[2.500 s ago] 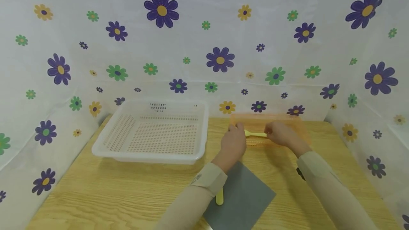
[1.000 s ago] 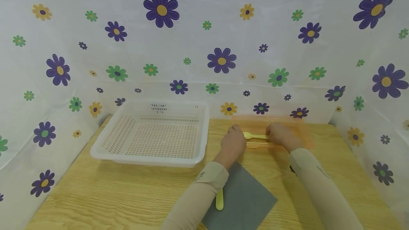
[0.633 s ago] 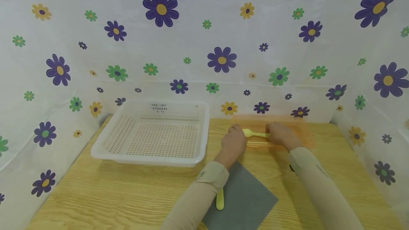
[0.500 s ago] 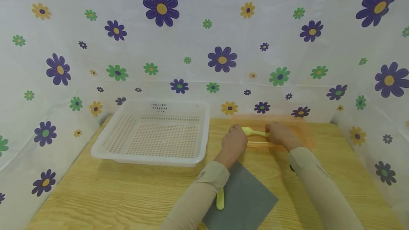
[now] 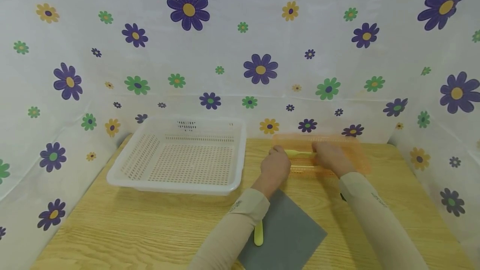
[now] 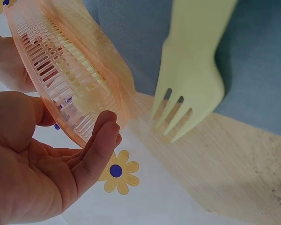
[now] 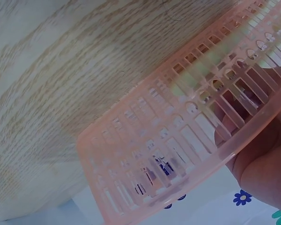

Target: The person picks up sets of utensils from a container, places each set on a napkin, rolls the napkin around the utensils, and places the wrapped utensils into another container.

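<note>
In the head view a yellow spoon [image 5: 300,153] lies level between my hands, over the orange slotted basket [image 5: 358,157]. My right hand [image 5: 330,157] pinches its handle end, with fingers inside the basket; the right wrist view shows those fingers [image 7: 234,108] only through the slotted wall. At the basket's left end, my left hand [image 5: 275,165] grips the rim, thumb and fingers on either side of it in the left wrist view. A yellow fork [image 6: 189,89] rests on a grey mat [image 5: 288,232]. From the head, my left forearm hides its tines, leaving the handle visible.
A large white basket [image 5: 176,188] with a perforated floor stands on the left of the wooden table [image 5: 150,228]. A flower-printed curtain [image 5: 225,45] hangs behind and along both sides. The orange basket sits near the table's back edge.
The spoon has turned: its bowl showed broadly before and now appears nearly edge-on, a little farther back. Both hands keep almost the same places. The head view has shifted slightly.
</note>
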Demonstrator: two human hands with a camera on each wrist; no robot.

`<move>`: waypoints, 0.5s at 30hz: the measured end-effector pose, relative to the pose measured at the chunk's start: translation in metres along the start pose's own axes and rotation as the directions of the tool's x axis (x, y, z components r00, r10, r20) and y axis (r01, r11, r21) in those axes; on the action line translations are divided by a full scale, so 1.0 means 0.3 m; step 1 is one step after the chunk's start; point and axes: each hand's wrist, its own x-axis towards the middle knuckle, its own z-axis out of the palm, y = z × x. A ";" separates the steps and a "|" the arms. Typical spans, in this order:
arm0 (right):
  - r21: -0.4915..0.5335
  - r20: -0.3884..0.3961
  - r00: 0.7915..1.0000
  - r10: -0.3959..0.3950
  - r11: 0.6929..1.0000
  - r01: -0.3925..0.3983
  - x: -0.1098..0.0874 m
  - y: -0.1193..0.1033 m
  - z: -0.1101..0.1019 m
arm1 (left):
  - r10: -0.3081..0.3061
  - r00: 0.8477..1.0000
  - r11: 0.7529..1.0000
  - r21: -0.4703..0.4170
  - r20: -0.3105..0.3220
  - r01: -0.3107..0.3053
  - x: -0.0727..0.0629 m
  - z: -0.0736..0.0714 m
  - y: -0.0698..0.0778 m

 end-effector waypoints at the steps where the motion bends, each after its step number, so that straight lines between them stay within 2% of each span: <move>1: -0.012 -0.006 1.000 -0.007 1.000 0.007 0.001 0.003 -0.001 | 0.002 1.000 1.000 0.011 0.004 -0.002 0.001 0.001 0.001; 7: -0.036 -0.045 0.999 -0.028 0.999 0.026 -0.006 0.017 -0.015 | 0.027 1.000 0.996 0.087 0.014 -0.028 0.006 0.009 0.003; 15: 0.018 -0.102 0.994 -0.051 0.998 0.053 -0.029 0.026 -0.024 | 0.046 0.999 0.995 0.084 0.002 -0.046 -0.006 -0.002 -0.006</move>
